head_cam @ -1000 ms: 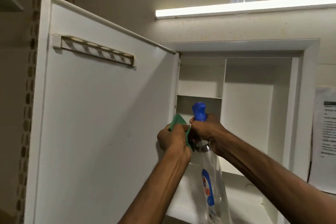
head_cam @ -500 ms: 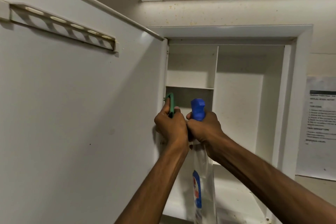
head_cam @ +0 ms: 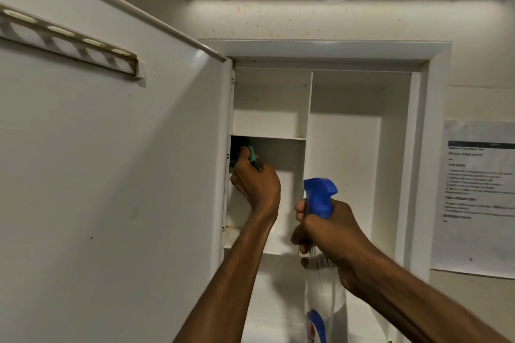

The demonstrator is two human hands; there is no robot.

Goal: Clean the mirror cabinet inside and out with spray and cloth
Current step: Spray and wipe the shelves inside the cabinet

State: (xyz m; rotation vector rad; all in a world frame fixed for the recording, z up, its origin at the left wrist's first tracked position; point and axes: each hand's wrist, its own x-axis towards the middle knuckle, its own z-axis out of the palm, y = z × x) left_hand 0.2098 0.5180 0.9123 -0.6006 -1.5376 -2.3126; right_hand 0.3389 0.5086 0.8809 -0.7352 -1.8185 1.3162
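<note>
Left hand gripping green cloth inside cabinet, hard against hinge edge; right hand clamped on spray bottle, apart, before open middle.

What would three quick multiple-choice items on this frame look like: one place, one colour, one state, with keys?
1. Where is the green cloth?
A. lower left compartment
B. on the open door
C. tall right compartment

2. What colour is the spray bottle trigger head?
A. red
B. blue
C. white

3. How is the cabinet door?
A. closed
B. removed
C. swung open

Key: 1 A, the left hand holds it under the small shelf. 2 B, blue above the right hand. 3 C, the inner face shows.
</note>
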